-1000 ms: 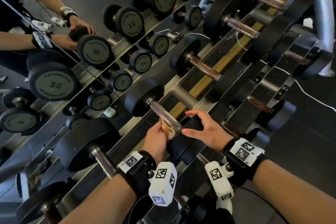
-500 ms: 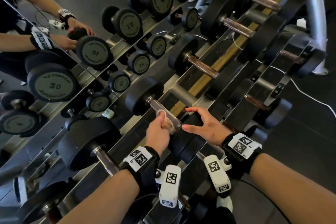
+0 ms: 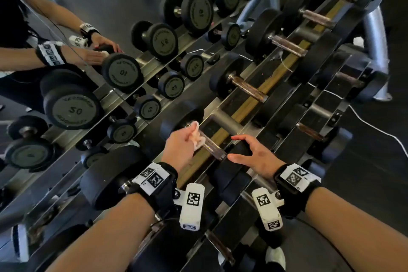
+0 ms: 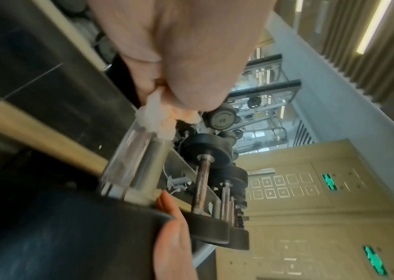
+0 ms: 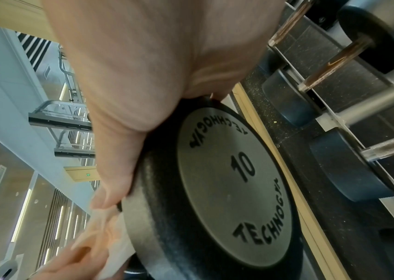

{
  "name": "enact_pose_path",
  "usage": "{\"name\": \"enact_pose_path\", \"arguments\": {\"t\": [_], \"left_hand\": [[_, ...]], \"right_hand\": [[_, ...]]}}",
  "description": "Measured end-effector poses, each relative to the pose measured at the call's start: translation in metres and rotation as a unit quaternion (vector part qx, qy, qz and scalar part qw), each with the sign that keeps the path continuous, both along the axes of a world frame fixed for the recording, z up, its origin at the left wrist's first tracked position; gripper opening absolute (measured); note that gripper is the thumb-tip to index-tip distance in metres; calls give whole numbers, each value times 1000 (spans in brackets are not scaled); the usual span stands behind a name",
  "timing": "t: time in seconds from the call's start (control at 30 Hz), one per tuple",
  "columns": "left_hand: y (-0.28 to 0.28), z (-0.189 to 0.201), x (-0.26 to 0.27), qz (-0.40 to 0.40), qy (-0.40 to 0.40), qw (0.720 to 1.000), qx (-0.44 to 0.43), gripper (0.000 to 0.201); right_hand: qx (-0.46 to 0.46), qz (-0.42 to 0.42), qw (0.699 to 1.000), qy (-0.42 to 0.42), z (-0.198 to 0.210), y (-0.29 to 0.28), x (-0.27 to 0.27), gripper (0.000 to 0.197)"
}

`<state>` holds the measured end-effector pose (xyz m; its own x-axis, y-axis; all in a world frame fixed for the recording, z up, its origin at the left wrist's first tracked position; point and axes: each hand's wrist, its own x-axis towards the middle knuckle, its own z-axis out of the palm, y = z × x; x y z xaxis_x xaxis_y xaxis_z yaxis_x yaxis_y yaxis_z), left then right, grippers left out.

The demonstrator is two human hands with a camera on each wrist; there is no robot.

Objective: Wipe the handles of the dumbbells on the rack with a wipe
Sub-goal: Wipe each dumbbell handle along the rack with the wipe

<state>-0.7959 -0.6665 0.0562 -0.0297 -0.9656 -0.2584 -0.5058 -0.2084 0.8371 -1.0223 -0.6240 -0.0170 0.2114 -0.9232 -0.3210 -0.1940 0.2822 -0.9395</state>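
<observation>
The dumbbell point(image 3: 198, 139) lies on the top tier of the rack point(image 3: 254, 104), its long axis running from the far-left weight head point(image 3: 181, 117) beside the mirror point(image 3: 66, 62) down to the near-right head point(image 3: 234, 161) closest to the person. The bare metal handle point(image 3: 212, 148) slants the same way, parallel to the handles of the neighbouring dumbbells further along the rack.

The left hand point(image 3: 181, 146) reaches in from below with the wrist straight, fingers point(image 4: 148, 75) curled round the handle's far end, clamped on a crumpled white wipe point(image 3: 196, 137) that wraps the bar next to the far head. The wipe bunches out between thumb and fingers.

The right hand point(image 3: 254, 157) arches over the near head, marked 10 in the right wrist view, thumb and fingers spread apart and bent down onto its black rim, steadying it rather than closing round it.
</observation>
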Motion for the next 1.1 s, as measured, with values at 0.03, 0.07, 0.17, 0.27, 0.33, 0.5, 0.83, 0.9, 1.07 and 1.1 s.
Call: {"name": "enact_pose_path", "arguments": {"t": [0.03,0.07,0.17,0.27,0.33,0.5,0.83,0.9,1.07,1.1], "left_hand": [[-7,0,1,-7,-54,998,-24,41],[-11,0,0,-36,-107,993,-42,48],[-11,-10,-7,-173,-179,968,-38,60],[-10,-23,-11,-320,-271,905,-67,59],[-9,-25,-12,-389,-335,849,-126,55],[-13,-19,-7,-485,-346,787,-161,51],[-6,-20,-11,-489,-385,762,-177,53],[-11,-22,-4,-500,-417,741,-163,61],[-39,-22,13,-417,-479,767,-87,78],[-38,-22,12,-413,-482,768,-86,80]], "right_hand": [[2,-1,1000,-2,0,0,0,81],[4,-3,1000,-6,0,0,0,82],[7,-10,1000,-13,0,0,2,84],[15,-19,999,-21,0,3,3,84],[17,-23,999,-34,1,1,4,85],[20,-28,998,-48,1,2,4,73],[5,-37,998,-47,1,1,5,73],[3,-33,998,-47,0,1,5,70],[13,-15,998,-53,-4,-2,1,72],[13,-16,998,-51,-5,-2,1,73]]}}
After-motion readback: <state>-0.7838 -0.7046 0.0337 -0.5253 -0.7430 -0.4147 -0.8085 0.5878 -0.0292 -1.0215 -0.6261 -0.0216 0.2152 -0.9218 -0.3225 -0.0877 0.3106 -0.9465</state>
